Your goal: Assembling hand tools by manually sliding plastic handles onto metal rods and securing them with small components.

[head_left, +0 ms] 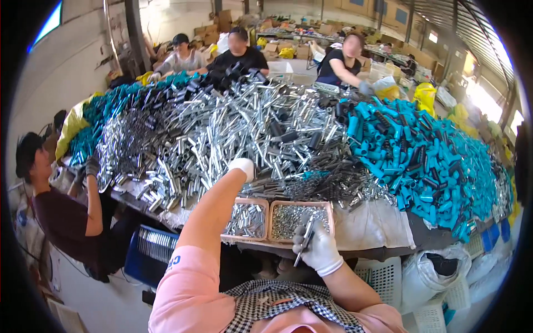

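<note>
My left hand (243,168), in a white glove, reaches out to the near edge of a big heap of shiny metal tubes and rods (222,127). Its fingers are turned away from view, so what they touch is hidden. Closer to my body, my right hand (321,250), also gloved, is closed around a slim metal rod-shaped part (305,240) that tilts upward. Just beyond this hand stands a pink tray of small metal pieces (272,220). Beside it, a second pink tray (267,213) holds short metal pins.
Turquoise plastic sleeves (438,166) are heaped at the right, dark springs or screws (333,172) in the middle. A person (66,205) works at the left edge; several others sit across the table. A blue crate (133,261) and a white sack (436,277) stand below.
</note>
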A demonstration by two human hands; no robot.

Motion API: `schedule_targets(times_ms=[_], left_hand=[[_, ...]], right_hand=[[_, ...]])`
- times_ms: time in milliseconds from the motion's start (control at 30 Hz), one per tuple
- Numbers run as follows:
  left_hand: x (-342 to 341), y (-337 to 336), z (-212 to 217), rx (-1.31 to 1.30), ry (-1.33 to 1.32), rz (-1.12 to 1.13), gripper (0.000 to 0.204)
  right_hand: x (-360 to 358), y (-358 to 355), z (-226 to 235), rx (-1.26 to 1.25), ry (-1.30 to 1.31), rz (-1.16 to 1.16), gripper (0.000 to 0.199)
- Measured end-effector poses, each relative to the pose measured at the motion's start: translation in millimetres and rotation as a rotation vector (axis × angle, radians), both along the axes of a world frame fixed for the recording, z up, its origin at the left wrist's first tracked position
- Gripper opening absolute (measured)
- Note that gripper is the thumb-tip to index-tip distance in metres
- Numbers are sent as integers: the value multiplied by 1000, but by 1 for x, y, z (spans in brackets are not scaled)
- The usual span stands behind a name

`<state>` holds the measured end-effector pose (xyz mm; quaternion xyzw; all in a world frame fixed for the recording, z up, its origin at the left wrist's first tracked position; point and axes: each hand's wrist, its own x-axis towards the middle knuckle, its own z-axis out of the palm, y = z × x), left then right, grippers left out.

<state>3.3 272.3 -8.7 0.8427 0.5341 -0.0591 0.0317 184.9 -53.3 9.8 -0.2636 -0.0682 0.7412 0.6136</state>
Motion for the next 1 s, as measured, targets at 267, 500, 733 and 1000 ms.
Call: schedule_targets(times_ms=[267,500,733,1000], left_hand=[[-23,-83,50,-166,-1394,284,41],[-22,-225,54,-430,-1688,152,31],[-15,-268,67,-181,-1020,-285,43],[9,-268,71,-444,-972,-625,30]], right_hand=[[10,-5,1,94,-279,-100,21],[-18,-9,-4,494,-1431,73,39],[-11,-9,-5,598,-1723,-73,43],[-5,-30,10,502,-1092,66,80]])
